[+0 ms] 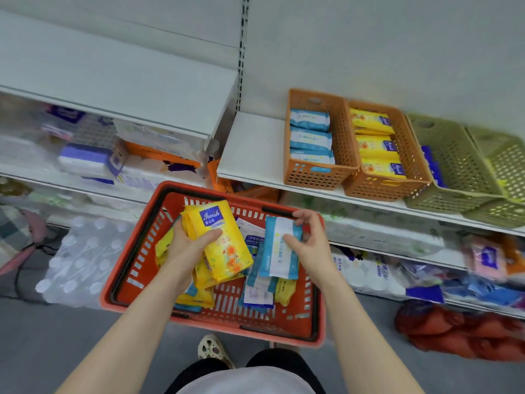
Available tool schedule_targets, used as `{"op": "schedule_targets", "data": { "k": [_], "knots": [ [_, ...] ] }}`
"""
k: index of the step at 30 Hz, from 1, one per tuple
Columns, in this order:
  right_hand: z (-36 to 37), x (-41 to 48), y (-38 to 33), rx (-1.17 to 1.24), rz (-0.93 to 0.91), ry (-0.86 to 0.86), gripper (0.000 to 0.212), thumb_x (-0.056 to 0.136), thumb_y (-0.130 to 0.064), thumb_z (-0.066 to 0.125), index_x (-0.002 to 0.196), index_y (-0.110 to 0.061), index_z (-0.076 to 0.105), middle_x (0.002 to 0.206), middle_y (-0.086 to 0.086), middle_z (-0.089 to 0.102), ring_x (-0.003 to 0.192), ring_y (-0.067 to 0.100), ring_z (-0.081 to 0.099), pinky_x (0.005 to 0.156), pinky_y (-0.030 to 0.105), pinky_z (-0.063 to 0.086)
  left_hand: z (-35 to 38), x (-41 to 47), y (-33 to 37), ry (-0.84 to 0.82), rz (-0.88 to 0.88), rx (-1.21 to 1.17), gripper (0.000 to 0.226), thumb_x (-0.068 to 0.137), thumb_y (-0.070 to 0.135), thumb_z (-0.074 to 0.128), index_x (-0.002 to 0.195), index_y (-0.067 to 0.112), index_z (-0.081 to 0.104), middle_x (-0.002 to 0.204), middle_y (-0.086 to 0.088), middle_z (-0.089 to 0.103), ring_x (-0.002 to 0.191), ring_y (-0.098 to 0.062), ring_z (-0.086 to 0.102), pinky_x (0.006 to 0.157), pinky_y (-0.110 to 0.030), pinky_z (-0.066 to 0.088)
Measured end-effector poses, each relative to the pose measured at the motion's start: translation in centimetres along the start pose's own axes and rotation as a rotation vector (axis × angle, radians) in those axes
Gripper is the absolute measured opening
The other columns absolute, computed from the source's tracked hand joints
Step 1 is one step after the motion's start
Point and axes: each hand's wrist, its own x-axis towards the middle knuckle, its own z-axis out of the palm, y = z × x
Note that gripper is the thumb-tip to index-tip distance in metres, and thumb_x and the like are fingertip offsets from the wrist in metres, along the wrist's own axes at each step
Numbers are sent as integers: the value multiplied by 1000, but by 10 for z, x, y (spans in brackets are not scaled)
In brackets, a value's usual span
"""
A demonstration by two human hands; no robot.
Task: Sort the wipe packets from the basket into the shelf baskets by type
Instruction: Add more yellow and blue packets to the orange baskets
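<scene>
View from above, looking down the person's bare forearms. Nearest, a red shopping basket [109, 291] sits on the floor, holding a loose heap of wipe packets.

Over the basket's left half, the left hand [189, 245] curls round a stack of yellow wipe packets [224, 240], thumb across the top one; at least two are in the stack, the exact number hidden. Over its right half, the right hand [309, 240] pinches one blue-and-white wipe packet [281, 251] at its upper end and side edge.

The packets look like light, soft film pouches: glossy, likely slippery, and liable to bend or slide off one another. Gripping across the width, as both hands do, seems safer than holding a sealed end.

More yellow and blue-and-white packets lie beneath the hands, too overlapped to count.

Beyond the basket, up and to its right, four shelf baskets stand in a row. The first orange basket [341, 137] shows three blue-and-white packets [309, 137]. The second orange basket [412, 155] shows three yellow packets [375, 146]. Farther right are two green baskets [460, 166]; the nearer holds dark blue packets [431, 166], count unclear.
</scene>
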Motion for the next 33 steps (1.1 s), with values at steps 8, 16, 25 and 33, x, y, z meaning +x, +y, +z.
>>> {"op": "schedule_targets", "data": {
  "k": [8,16,25,33],
  "knots": [
    [-25,-8,-27,273,153,29,18,90,-12,69,107,-14,69,106,9,74,96,27,72,84,47,59,24,-8,18,-110,28,-54,73,81,16,78,141,24,37,118,-2,64,100,-23,67,76,-42,57],
    [-79,1,-38,433,286,255,15,100,-23,53,112,-17,60,105,3,73,83,15,72,63,30,57,62,-14,49,-228,75,-60,71,79,19,78,140,25,41,121,-4,67,105,-27,68,88,-52,56],
    [-168,18,-26,678,294,114,22,102,-16,47,123,-16,55,115,7,67,98,19,66,80,34,56,147,-30,55,-236,133,-99,82,65,25,86,138,21,47,120,-7,69,104,-28,70,82,-47,59],
    [-227,63,-28,657,264,-27,35,98,-9,54,133,-7,50,127,15,64,106,27,66,80,39,60,207,-41,48,-54,160,-189,68,71,25,80,132,26,48,118,-2,69,105,-25,69,88,-50,56]
  ]
}}
